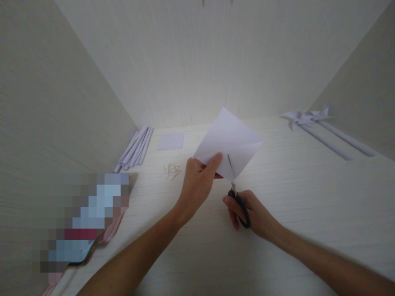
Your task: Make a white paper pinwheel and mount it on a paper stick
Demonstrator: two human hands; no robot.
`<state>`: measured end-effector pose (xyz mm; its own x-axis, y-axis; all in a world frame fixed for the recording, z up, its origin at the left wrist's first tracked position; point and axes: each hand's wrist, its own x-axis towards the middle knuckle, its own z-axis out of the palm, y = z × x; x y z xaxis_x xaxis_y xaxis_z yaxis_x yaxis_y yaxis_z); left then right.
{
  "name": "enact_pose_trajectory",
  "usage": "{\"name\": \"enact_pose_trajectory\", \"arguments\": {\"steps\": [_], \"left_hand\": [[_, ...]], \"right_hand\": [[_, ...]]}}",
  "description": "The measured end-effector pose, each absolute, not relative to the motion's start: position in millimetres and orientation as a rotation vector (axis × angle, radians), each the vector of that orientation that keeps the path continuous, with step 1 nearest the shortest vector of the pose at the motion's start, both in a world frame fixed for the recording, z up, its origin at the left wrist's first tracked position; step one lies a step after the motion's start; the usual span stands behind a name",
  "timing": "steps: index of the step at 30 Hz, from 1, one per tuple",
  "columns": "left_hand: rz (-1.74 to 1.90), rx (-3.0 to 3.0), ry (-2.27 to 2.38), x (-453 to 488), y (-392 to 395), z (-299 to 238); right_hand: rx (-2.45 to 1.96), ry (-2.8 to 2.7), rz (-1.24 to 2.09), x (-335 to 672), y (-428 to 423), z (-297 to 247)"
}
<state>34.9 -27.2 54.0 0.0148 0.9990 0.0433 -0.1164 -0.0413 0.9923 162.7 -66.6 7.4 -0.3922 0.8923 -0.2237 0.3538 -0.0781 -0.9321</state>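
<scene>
A square sheet of white paper (230, 131) is held up cornerwise near the middle of the view. My left hand (199, 176) pinches it close to its left and lower edges, with the thumb on top and the other fingers partly hidden underneath. Black-handled scissors (243, 211) are in my right hand (249, 209), whose fingers go through and around the handles. One blade shows over the sheet, entering from the bottom corner and pointing up toward the centre; the other blade is hidden by the paper.
Rolled paper sticks (135, 148) lie in a bundle at the left, beside a paper square (170, 141). Small tan pieces (172, 170) are scattered nearer. Paper pinwheels (308, 117) on sticks rest at the right wall. A blurred-out object (92, 222) stands at left.
</scene>
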Motion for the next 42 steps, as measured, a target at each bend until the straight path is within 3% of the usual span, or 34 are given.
{"name": "enact_pose_trajectory", "arguments": {"steps": [19, 33, 42], "left_hand": [[1.285, 1.162, 1.101, 36, -28, 51], [1.512, 1.165, 1.180, 13, -4, 65], [0.839, 1.413, 1.184, -5, -3, 79]], "right_hand": [[-1.318, -1.715, 1.503, 163, -65, 4], [-1.165, -1.575, 1.596, 166, -60, 6], [-0.995, -0.833, 1.474, 172, -43, 0]]}}
